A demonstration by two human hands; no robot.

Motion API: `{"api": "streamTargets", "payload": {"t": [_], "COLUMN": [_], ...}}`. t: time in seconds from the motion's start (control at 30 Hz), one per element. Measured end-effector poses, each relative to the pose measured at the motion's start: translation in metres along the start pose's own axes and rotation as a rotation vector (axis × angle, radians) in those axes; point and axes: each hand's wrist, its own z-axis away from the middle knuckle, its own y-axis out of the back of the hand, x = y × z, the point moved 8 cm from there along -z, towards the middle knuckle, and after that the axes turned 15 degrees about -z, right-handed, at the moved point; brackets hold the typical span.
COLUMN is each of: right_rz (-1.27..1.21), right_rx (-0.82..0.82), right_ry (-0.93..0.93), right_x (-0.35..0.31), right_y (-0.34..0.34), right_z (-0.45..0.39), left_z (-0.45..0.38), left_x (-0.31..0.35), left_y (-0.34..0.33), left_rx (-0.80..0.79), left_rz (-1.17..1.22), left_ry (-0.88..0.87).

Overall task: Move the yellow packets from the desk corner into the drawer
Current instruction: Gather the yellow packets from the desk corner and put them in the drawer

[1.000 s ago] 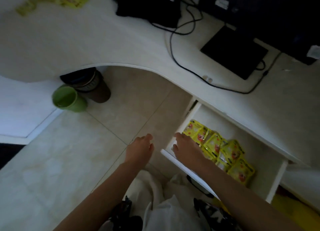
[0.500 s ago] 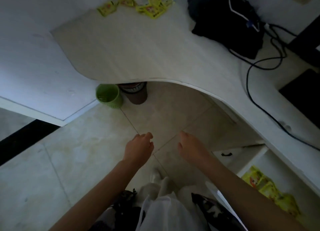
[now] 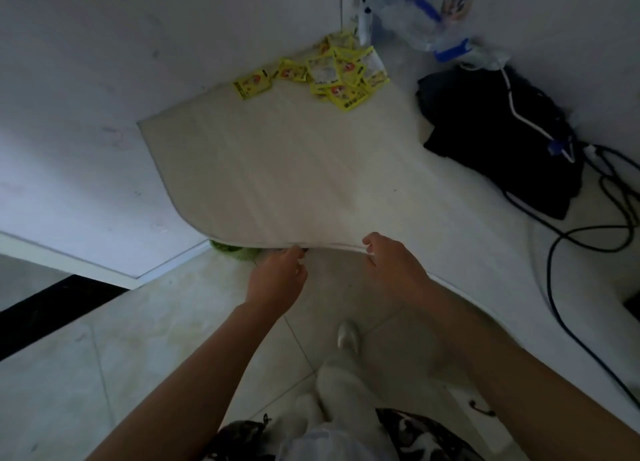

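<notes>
We have both hands empty at the near edge of the counter (image 3: 294, 170), reaching toward the far corner. Our left hand (image 3: 277, 277) hangs just short of the edge with its fingers loosely curled on nothing; our right hand (image 3: 391, 263) overlaps the edge, fingers bent and also empty. The packets (image 3: 332, 73) lie heaped in the far corner where the walls meet, well apart from us, one stray packet (image 3: 252, 85) to their left. The drawer is out of view.
</notes>
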Motion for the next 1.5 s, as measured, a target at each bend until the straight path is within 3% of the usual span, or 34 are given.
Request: {"api": "streamTargets", "payload": {"t": [0.4,0.7,1.0,1.5], "right_rz": [0.028,0.049,0.09,0.111], "right_rx": [-0.058,-0.066,-0.042,0.03], "right_ry": [0.062,0.055,-0.042,-0.188], "right_x": [-0.028,-0.049,-0.064,-0.044], "right_y": [0.062,0.082,0.098,0.124], "right_z": [-0.138,-0.235,-0.331,-0.46], "left_z": [-0.13,-0.234,-0.365,-0.521], "left_x": [-0.009,-0.061,-0.139,-0.165], "left_y": [0.033,0.052,0.083,0.082], "left_rx": [-0.007,-0.039,-0.072,-0.1], "left_rz": [0.024,0.009,-0.061,-0.063], "left_ry": [0.133,0.176,0.144,0.206]}}
